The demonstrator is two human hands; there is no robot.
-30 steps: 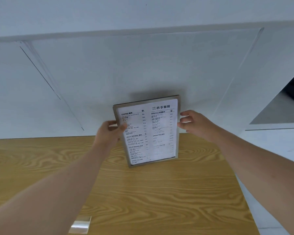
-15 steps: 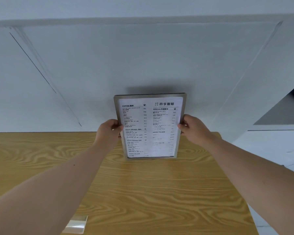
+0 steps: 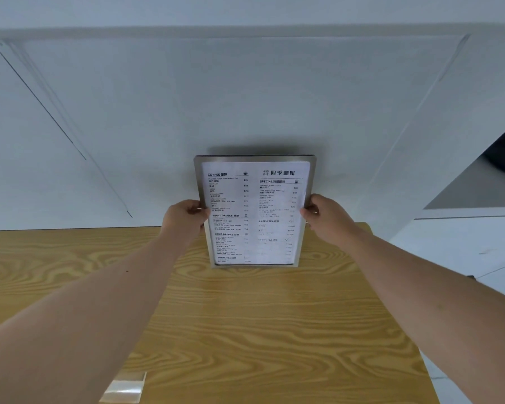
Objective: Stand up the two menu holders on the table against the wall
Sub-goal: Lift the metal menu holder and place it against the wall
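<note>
Menu holder (image 3: 254,211) stands upright at the far edge of the bench (image 3: 274,330), its bottom edge on or just above the wood and its top close to the white wall (image 3: 245,97); whether the back already touches the wall cannot be told from this angle. The left hand (image 3: 184,218) pinches the left edge at about mid-height, thumb on the front, and the right hand (image 3: 325,215) pinches the right edge at the same height, so both are closed on the frame. It looks like a flat, rigid panel with a brushed metal border and a printed sheet under a glossy face, probably light enough for one hand but stiff, so it will not bend when leaned. The smooth border and face are likely slippery, and the thin base could slide forward on the bench once released, so holding both side edges at mid-height seems the sensible grip for tilting it back evenly. A second clear holder (image 3: 126,389) lies flat at the near edge of the bench, partly cut off by the frame, not yet stood up.
</note>
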